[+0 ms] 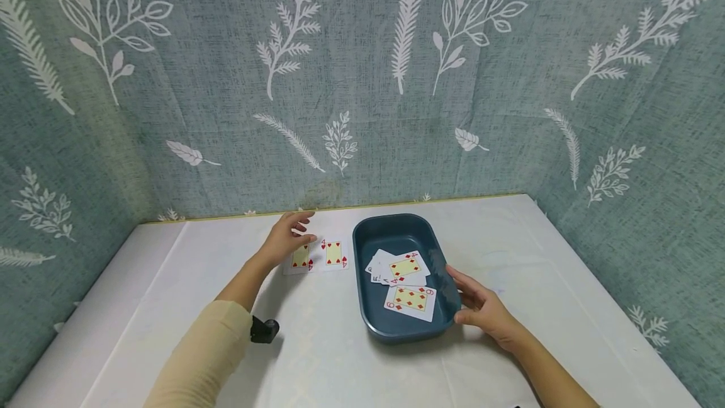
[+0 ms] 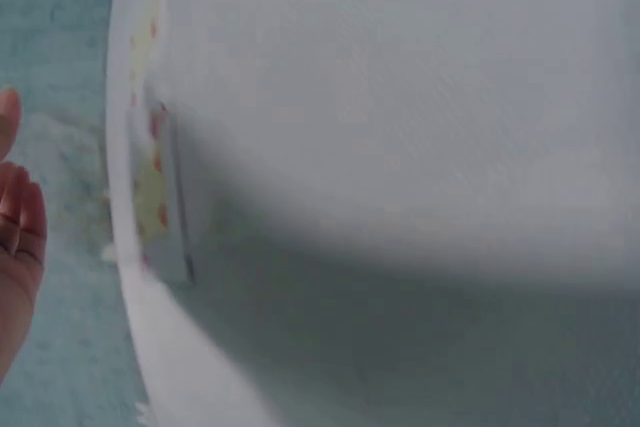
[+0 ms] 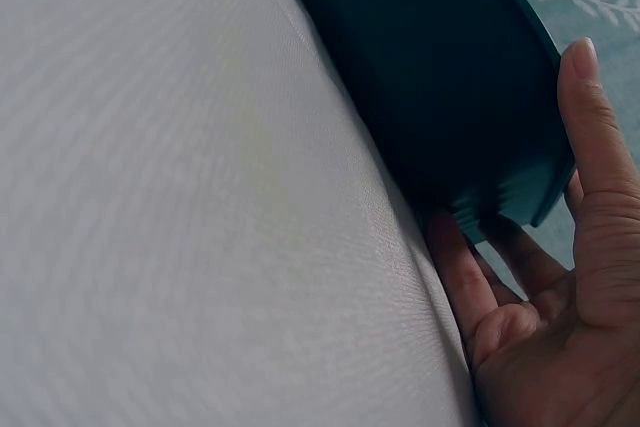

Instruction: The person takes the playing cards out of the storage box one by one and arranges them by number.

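Two playing cards with red hearts lie face up side by side at the back of the table. My left hand (image 1: 287,239) is over the left heart card (image 1: 301,258) with loosely spread fingers, hiding its upper part. Beside it, the right heart card (image 1: 333,253) shows fully. A dark blue tray (image 1: 374,320) stands right of these cards. Inside it, a four of diamonds (image 1: 405,267) overlaps other cards, and another diamond card (image 1: 411,301) lies nearer me. My right hand (image 1: 486,310) holds the tray's right side, thumb (image 3: 590,117) at the rim and other fingers bent low against the wall.
A white cloth (image 1: 317,364) covers the table. Green-grey patterned fabric (image 1: 362,80) rises behind and on both sides. A black device (image 1: 264,330) is strapped at my left forearm, close to the sleeve (image 1: 204,351).
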`<state>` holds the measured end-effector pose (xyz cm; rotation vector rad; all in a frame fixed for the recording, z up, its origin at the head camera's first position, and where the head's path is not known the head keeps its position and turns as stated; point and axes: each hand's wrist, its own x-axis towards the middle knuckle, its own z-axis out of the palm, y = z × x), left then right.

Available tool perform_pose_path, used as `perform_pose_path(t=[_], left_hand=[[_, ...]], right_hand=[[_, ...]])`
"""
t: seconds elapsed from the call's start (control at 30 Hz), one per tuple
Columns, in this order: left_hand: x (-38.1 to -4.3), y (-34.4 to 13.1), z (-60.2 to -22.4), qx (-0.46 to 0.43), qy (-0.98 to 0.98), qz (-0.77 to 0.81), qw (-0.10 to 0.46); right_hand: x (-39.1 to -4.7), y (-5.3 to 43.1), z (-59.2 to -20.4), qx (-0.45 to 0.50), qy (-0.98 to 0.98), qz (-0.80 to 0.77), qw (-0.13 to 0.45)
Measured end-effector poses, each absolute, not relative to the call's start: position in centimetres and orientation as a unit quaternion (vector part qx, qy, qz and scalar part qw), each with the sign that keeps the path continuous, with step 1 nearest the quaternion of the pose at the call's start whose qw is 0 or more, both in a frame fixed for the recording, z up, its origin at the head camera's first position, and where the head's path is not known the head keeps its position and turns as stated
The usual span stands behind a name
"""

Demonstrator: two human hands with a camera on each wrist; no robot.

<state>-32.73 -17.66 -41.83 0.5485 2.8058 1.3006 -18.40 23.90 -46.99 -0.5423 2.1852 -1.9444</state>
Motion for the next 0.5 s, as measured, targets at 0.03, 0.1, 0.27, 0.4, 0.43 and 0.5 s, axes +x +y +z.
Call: perform_pose_path(t=[0.03,0.1,0.27,0.4,0.43,0.5], left_hand=[[-32.7,-17.3,-41.5,0.177,0.889,0.422,0.003],[-32.7,-16.5,-40.9,0.184,0.886,0.426,0.003],[-32.7,-14.5,-39.9,0.202,0.879,0.433,0.005],[-32.5,-13.2,-39.4,0.218,0.874,0.435,0.012],[-32.5,-12.9,-39.3,0.225,0.872,0.434,0.014],[-32.4,-12.3,-39.1,0.235,0.868,0.437,0.019]], right_hand=[[-18.4,23.9,-47.0,-0.182,0.732,-0.651,0.082],[-18.4,24.0,-46.9,-0.184,0.732,-0.651,0.078],[-18.5,24.1,-46.9,-0.185,0.735,-0.648,0.075],[-18.4,24.0,-47.0,-0.182,0.738,-0.645,0.076],[-18.4,23.9,-47.1,-0.181,0.739,-0.644,0.076],[-18.4,23.9,-47.1,-0.181,0.739,-0.645,0.075]])
